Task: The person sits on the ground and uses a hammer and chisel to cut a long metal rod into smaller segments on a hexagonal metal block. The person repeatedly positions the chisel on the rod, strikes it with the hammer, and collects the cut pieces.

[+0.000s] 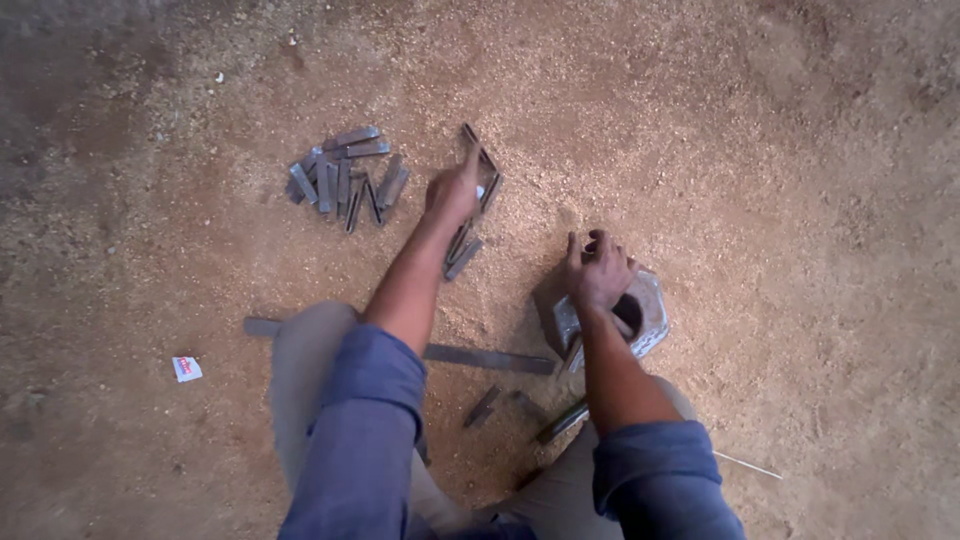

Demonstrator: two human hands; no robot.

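Note:
My left hand (452, 190) reaches forward over a short row of flat grey metal strips (468, 248) lying on the sandy ground, and its fingers are closed on one of the strips (484, 160). My right hand (597, 272) rests on top of a grey metal block with a round hole (648, 312), fingers curled over its upper edge. A pile of several similar grey metal strips (345, 178) lies to the left of my left hand.
A long flat metal bar (490, 359) lies across the ground under my arms. Shorter metal pieces (482, 407) and a thin rod (562, 421) lie near my knees. A small white scrap (186, 368) sits at the left. Sawdust-covered ground surrounds everything.

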